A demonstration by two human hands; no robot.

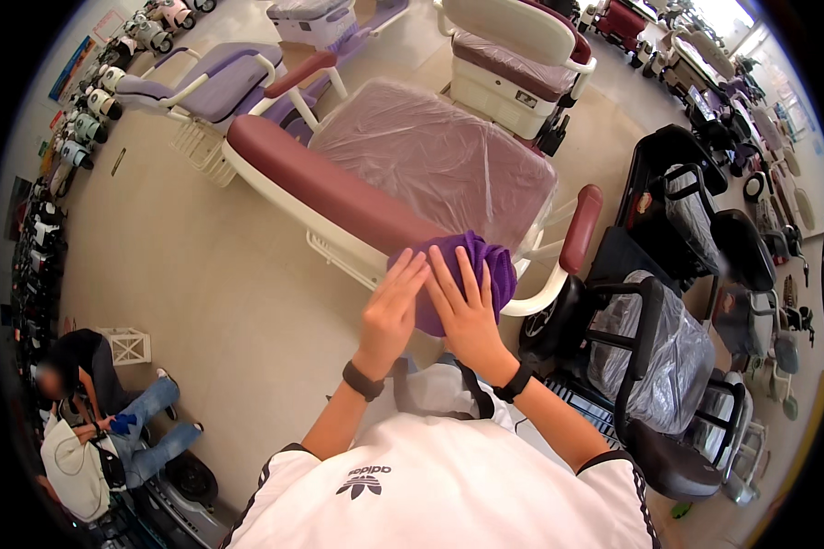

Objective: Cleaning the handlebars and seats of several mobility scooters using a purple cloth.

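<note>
A bunched, folded purple cloth [500,273] is in front of my body, close to the end of a dark red padded backrest [330,186]. My right hand [470,316] lies flat over the cloth with its fingers spread. At the cloth's left edge is my left hand [386,316], its fingers stretched out and angled toward the right hand; its palm side is hidden. The backrest belongs to a cream-framed seat whose wide dark red cushion [430,151] is wrapped in clear plastic. Whether the cloth touches the backrest I cannot tell.
A red armrest [580,229] curves up just right of my hands. Black vehicle seats in plastic wrap [655,366] crowd my right side. A purple seat [218,78] stands far left. At lower left, people [92,375] work by a vehicle near a white crate [124,346].
</note>
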